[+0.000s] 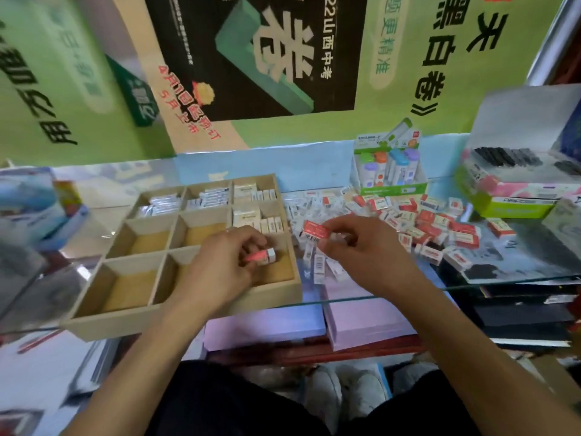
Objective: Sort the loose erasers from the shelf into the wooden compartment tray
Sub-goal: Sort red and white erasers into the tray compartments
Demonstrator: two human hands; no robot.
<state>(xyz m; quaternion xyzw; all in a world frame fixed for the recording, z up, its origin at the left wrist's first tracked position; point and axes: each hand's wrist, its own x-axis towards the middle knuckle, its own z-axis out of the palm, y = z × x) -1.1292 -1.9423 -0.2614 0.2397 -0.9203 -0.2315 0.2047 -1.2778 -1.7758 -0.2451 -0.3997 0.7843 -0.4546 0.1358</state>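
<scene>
A wooden compartment tray (188, 316) sits on the glass shelf at centre left. Its back cells hold rows of white erasers (207, 198); the front left cells show bare bottoms. My left hand (226, 259) is over the tray's front right cell, closed on a red-sleeved eraser (262, 256). To the right, my right hand (355, 247) pinches another red-and-white eraser (316, 231) just above the shelf. A loose pile of red and white erasers (424, 221) spreads over the shelf to the right of the tray.
A display box of correction tapes (390, 171) stands behind the pile. A green and pink box of dark items (509, 184) sits at far right. Boxes (34, 199) stand left of the tray. The glass shelf edge (361, 298) runs below my hands.
</scene>
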